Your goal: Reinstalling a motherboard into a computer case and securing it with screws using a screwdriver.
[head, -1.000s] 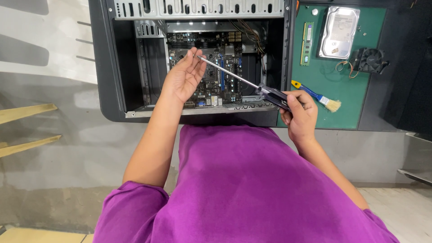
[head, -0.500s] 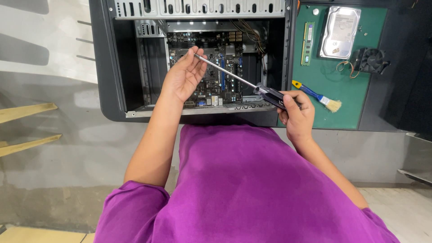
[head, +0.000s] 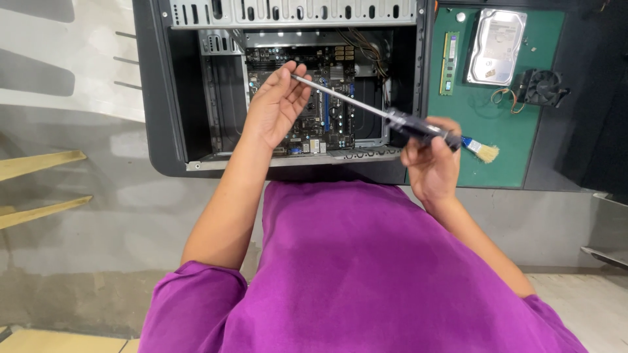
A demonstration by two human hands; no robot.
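The right hand (head: 428, 163) is wrapped tight on the long screwdriver (head: 366, 108) over the open computer case (head: 163, 91), and the left hand (head: 275, 104) pinches its tip, so I'd go slowly and hold it straight.

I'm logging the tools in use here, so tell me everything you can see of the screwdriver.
The screwdriver is long, with a thin silvery metal shaft and a dark, glossy handle. It lies slanted over the open computer case. The right hand grips the handle; the left hand pinches the shaft near its tip above the motherboard. The tip itself is hidden.
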